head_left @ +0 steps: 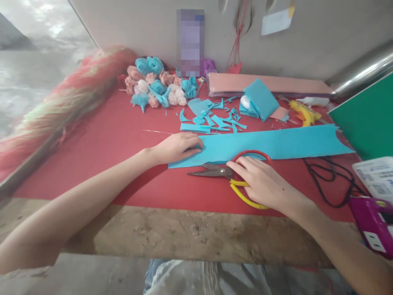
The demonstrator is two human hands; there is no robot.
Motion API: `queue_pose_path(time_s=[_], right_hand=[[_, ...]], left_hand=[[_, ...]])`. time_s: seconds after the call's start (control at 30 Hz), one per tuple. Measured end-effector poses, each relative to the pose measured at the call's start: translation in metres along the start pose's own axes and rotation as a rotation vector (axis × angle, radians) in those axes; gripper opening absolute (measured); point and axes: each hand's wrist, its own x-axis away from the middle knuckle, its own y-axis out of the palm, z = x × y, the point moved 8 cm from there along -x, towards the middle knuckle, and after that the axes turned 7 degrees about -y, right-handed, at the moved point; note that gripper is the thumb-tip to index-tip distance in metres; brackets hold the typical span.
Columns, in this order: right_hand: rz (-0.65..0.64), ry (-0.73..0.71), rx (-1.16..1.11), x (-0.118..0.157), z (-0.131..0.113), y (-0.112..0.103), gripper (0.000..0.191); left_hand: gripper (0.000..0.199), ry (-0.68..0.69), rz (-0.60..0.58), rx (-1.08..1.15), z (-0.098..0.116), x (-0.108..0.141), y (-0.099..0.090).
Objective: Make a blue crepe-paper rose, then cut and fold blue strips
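Note:
A long strip of blue crepe paper lies across the red table cover. Over its left end, my left hand rests with fingers bent and closed against the paper; the fingertips are partly hidden. My right hand is wrapped around the handles of scissors, one loop red and the other yellow. The dark blades point left along the strip's near edge and stand slightly apart. Whether the upper blade touches the paper, I cannot tell. Blue paper scraps are scattered just beyond the strip.
Paper flowers in blue, pink and white are heaped at the back left. A folded blue packet, a yellow glue gun and a long pink pack lie behind. At right are a black cord and a magenta box.

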Motion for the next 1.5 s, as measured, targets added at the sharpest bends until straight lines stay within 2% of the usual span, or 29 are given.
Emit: queue_pose_path(time_s=[0.13,0.37,0.53,0.87,1.2,1.5], right_hand=[[0.005,-0.062,-0.002,-0.013,-0.008,-0.001,0.053],[0.003,-0.126,0.018,-0.029,-0.018,-0.002,0.052],[0.035,-0.179,-0.029,-0.028,-0.014,-0.004,0.053],[0.102,-0.317,0.046,-0.021,-0.014,-0.007,0.039],[-0.026,-0.217,0.095,-0.014,-0.021,0.002,0.042],[-0.042,-0.215,0.114,-0.027,-0.023,0.001,0.037]], left_hand=[[0.022,0.006,0.01,-0.017,-0.003,0.0,0.006],[0.018,0.015,0.027,-0.031,-0.002,-0.001,0.005],[0.017,0.032,0.032,-0.042,0.0,0.0,0.005],[0.019,0.036,0.031,-0.079,0.001,0.0,0.005],[0.02,0.05,0.052,-0.075,0.001,0.0,0.006],[0.02,0.055,0.068,-0.058,0.002,0.0,0.005]])
